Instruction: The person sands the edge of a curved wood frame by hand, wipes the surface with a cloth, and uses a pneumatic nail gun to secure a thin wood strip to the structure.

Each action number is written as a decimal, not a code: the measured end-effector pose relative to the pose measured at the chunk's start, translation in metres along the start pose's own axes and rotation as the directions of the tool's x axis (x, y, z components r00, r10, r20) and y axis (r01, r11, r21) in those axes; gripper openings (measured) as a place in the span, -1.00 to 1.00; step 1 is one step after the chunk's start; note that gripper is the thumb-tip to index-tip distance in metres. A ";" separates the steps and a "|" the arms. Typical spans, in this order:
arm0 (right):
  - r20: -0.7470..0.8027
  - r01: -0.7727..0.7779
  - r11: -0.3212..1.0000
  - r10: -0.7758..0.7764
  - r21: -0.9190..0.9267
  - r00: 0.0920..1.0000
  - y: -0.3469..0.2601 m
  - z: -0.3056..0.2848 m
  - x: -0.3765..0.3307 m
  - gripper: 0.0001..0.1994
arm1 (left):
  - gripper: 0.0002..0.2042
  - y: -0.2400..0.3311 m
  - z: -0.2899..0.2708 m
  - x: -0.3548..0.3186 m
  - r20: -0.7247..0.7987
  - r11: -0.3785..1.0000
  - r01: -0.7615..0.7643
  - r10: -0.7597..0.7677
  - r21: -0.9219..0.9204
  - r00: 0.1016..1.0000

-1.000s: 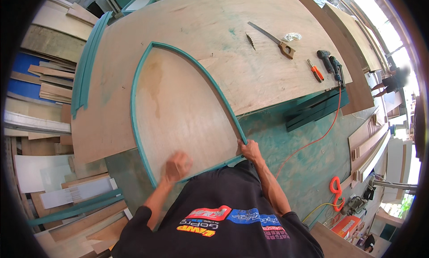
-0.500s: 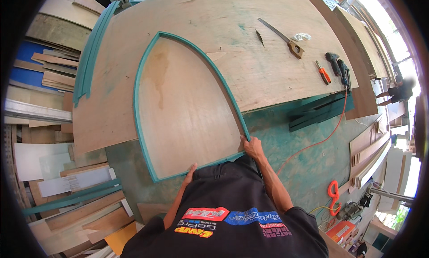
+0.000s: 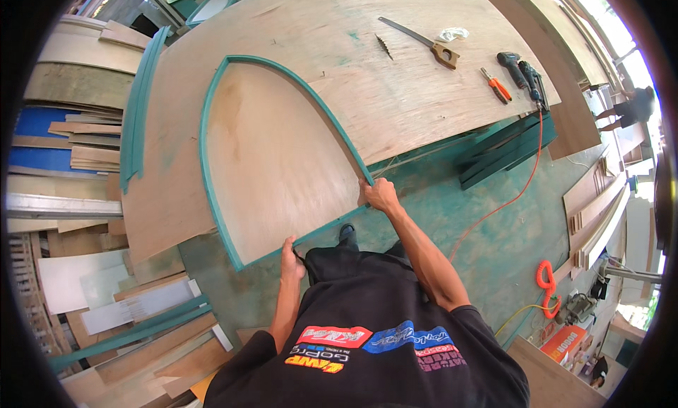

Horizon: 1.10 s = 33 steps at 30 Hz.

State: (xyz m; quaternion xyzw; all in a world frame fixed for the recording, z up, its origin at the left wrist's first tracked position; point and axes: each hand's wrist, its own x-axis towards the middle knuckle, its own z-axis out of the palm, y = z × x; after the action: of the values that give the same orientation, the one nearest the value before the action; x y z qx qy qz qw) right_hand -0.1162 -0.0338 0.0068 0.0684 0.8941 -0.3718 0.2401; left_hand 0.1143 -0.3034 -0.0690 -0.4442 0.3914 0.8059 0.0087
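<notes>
Here the arched plywood panel point(image 3: 282, 154) with green edging lies on the worktop point(image 3: 424, 90), its long axis running away from the person. Both grips close on its near straight edge: left hand point(image 3: 290, 261) at the middle, right hand point(image 3: 381, 194) at the right corner.

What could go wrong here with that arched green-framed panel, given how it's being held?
1. Both hands, left hand and right hand, grip only the bottom rail of the arched panel; the tall arch could flex or tip sideways.
2. The orange cord trails across the floor near the person's right side; a likely trip hazard.
3. The handsaw and orange pliers lie on the plywood sheet beneath the panel; sliding it could knock them.
</notes>
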 end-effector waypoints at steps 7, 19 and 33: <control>0.098 0.115 0.981 -0.132 0.157 0.986 0.029 -0.020 -0.004 -0.29 | -0.67 0.004 0.049 -0.004 -0.153 0.983 0.063 -0.090 -0.175 0.984; 0.218 0.051 0.932 -0.137 0.358 0.966 0.033 -0.087 -0.083 -0.53 | -0.55 0.043 0.134 -0.080 -0.381 0.911 -0.388 0.313 -0.139 0.870; 0.510 -0.078 0.864 -0.218 0.497 0.832 0.061 -0.125 -0.040 -0.66 | -0.45 0.130 0.330 -0.151 0.032 -0.004 -0.684 0.999 0.729 0.028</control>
State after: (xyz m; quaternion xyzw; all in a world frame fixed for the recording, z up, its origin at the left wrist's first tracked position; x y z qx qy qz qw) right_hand -0.1097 0.0995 0.0634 -0.0158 0.6620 -0.6019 0.4463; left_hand -0.0755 -0.1321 0.2203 -0.2505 0.7820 0.2982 -0.4865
